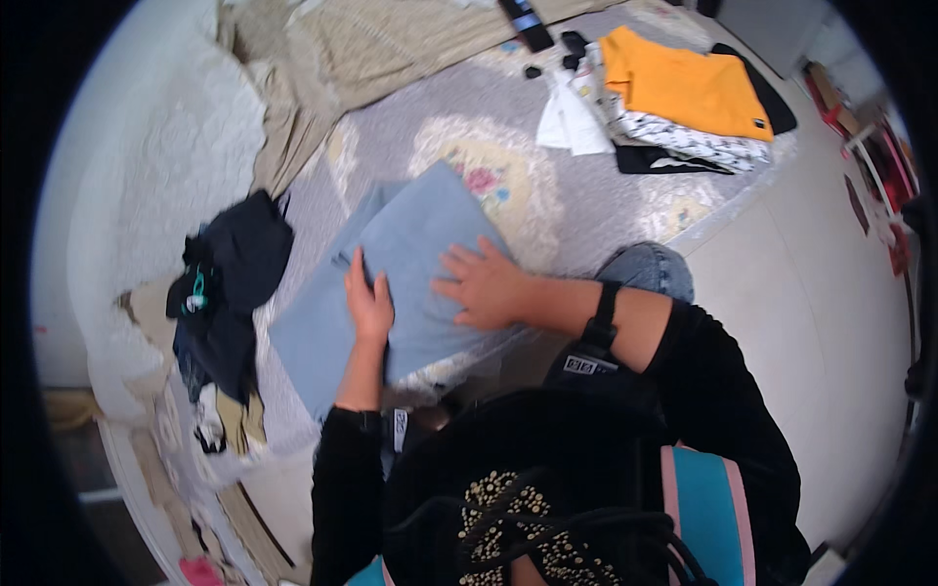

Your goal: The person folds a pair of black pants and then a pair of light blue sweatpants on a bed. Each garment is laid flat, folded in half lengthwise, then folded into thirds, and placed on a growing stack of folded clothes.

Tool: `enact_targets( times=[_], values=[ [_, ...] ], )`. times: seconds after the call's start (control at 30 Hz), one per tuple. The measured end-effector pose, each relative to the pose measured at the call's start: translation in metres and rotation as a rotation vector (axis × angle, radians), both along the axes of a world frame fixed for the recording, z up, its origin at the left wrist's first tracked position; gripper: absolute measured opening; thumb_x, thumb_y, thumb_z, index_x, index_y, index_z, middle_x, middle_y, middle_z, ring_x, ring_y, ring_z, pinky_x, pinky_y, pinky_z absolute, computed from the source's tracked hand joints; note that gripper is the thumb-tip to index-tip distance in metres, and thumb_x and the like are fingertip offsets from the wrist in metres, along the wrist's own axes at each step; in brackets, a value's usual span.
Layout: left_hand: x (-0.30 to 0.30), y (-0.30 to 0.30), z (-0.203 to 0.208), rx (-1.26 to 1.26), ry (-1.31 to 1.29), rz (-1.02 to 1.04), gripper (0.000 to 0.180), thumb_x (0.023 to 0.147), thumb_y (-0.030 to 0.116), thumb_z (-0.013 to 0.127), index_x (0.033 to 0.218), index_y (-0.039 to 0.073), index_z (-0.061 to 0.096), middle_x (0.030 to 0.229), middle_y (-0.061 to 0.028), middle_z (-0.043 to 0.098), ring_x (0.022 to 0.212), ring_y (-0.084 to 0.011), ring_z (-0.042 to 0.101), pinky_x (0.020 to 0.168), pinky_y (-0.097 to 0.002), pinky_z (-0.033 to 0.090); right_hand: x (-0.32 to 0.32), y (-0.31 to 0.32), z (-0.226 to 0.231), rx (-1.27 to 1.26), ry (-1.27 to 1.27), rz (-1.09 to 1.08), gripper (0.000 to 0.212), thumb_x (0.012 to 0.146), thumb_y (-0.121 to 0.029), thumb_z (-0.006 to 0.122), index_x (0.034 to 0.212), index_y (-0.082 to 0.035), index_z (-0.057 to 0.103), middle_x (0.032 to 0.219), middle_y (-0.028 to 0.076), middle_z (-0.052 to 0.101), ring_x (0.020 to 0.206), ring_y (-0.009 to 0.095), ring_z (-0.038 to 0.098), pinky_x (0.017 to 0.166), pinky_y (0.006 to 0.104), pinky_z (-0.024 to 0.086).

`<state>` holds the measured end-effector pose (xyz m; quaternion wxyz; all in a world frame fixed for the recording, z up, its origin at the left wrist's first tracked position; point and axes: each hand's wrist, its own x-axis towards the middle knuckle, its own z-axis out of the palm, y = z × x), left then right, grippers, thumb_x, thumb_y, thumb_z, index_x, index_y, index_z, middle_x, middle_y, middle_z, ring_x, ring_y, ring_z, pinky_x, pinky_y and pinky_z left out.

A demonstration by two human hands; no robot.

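A light blue-grey garment (430, 225) lies partly folded in front of me on a patterned cloth cover; its exact kind cannot be made out. My right hand (486, 285) rests on it palm down, with the fingers spread. Near a fold or dark slit in the fabric, my left hand (370, 305) stands on edge against the garment, its fingers stretched out. Neither hand grips the fabric visibly.
A stack of folded clothes with an orange T-shirt (679, 83) on top sits at the far right. Dark crumpled clothes (234, 264) lie at the left. Behind them spreads a beige cloth (362, 49). The floral cover (576, 210) lies under everything.
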<state>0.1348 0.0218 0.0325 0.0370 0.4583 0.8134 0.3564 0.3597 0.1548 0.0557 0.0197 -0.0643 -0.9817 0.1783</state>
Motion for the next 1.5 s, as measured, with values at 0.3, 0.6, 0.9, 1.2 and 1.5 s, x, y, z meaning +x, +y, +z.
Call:
enact_targets(
  times=[0.3, 0.6, 0.9, 1.2, 1.5],
  values=[
    [0.036, 0.071, 0.056, -0.248, 0.586, -0.168, 0.059, 0.09, 0.032, 0.063, 0.145, 0.018, 0.046, 0.159, -0.0142, 0.027, 0.147, -0.0414, 0.02, 0.114, -0.0637, 0.021, -0.001, -0.001, -0.001, 0.04, -0.031, -0.005, 0.066, 0.088, -0.046, 0.062, 0.145, -0.017, 0.047, 0.154, 0.022, 0.033, 0.146, 0.04, 0.025, 0.112, 0.0654, 0.018],
    [0.031, 0.072, 0.011, -0.6, 0.542, -0.111, 0.064, 0.095, 0.051, 0.049, 0.152, 0.025, 0.036, 0.163, -0.0056, 0.02, 0.151, -0.036, 0.009, 0.114, -0.0688, 0.011, 0.005, -0.001, -0.002, 0.035, -0.028, 0.03, 0.06, 0.09, -0.045, 0.06, 0.142, -0.015, 0.05, 0.153, 0.022, 0.035, 0.146, 0.038, 0.025, 0.114, 0.0649, 0.016],
    [0.037, 0.058, 0.043, -0.538, 0.387, -0.139, 0.068, 0.093, 0.05, 0.056, 0.152, 0.021, 0.037, 0.163, -0.0103, 0.021, 0.15, -0.0387, 0.01, 0.11, -0.0716, 0.016, -0.002, 0.02, 0.015, -0.07, 0.05, -0.132, 0.068, 0.089, -0.048, 0.062, 0.146, -0.016, 0.044, 0.157, 0.022, 0.028, 0.147, 0.04, 0.021, 0.113, 0.0639, 0.021],
    [0.07, 0.009, 0.035, -0.619, 0.377, -0.192, 0.068, 0.092, 0.049, 0.059, 0.15, 0.019, 0.04, 0.162, -0.0149, 0.02, 0.149, -0.0443, 0.013, 0.106, -0.0698, 0.026, 0.001, 0.025, 0.021, -0.021, -0.184, -0.183, 0.068, 0.089, -0.048, 0.062, 0.147, -0.018, 0.044, 0.159, 0.021, 0.024, 0.149, 0.039, 0.018, 0.111, 0.0594, 0.03],
    [0.017, -0.089, 0.033, -0.321, 0.235, 0.03, 0.06, 0.089, 0.042, 0.066, 0.14, 0.012, 0.054, 0.155, -0.0219, 0.034, 0.144, -0.0438, 0.027, 0.113, -0.0593, 0.026, 0.001, 0.029, 0.015, -0.054, -0.17, -0.166, 0.066, 0.089, -0.048, 0.062, 0.145, -0.017, 0.046, 0.159, 0.021, 0.025, 0.149, 0.038, 0.02, 0.111, 0.0551, 0.032]
  ],
)
